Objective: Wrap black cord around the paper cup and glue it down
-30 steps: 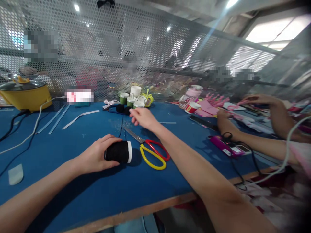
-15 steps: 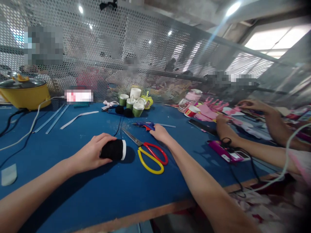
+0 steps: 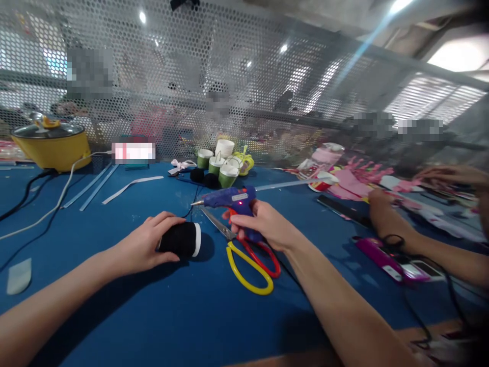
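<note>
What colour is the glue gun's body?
The glue gun's body is dark blue, seen best in the head view.

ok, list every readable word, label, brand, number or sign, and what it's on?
None can be read.
Glue gun in the right hand: pale label, too small.
Purple device: white label, too blurred.
Red-and-white cup: too blurred.
Pink-and-white patch at the back: pixelated.

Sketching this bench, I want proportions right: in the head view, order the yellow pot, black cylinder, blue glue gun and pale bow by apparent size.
1. Yellow pot
2. Black cylinder and blue glue gun: too close to rank; left hand and right hand partly cover them.
3. Pale bow
</note>
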A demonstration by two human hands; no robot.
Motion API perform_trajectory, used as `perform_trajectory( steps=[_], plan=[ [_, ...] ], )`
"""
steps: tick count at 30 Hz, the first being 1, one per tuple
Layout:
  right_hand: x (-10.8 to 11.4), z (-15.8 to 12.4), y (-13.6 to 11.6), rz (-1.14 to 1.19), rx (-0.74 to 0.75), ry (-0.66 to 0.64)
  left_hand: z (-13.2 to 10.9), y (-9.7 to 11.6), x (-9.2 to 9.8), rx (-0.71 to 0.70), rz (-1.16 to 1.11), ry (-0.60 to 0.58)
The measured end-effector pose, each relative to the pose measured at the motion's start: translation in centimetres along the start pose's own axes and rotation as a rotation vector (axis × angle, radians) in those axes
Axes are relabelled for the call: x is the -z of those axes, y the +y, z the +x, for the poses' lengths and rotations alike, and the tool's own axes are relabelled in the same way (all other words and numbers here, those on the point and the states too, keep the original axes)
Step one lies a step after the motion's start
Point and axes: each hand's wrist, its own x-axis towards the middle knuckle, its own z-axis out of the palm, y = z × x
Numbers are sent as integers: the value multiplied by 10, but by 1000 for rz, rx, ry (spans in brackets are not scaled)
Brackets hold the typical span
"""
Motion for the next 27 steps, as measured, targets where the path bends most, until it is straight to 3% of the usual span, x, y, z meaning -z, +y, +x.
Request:
perform_trajectory(
  steps=[3, 9, 14, 20, 27],
  plan=[
    [-8, -10, 2, -56, 20, -48, 0, 1, 3, 20, -30, 13],
    [-17, -30, 4, -276, -12, 57, 2, -3, 6, 32, -93, 18],
    [-19, -35, 7, -573, 88, 139, 2, -5, 7, 47, -87, 7],
    [-21, -36, 7, -770, 223, 152, 2, -5, 8, 68, -82, 5],
    [-21, -38, 5, -735, 260, 87, 2, -7, 6, 70, -82, 12]
  ],
)
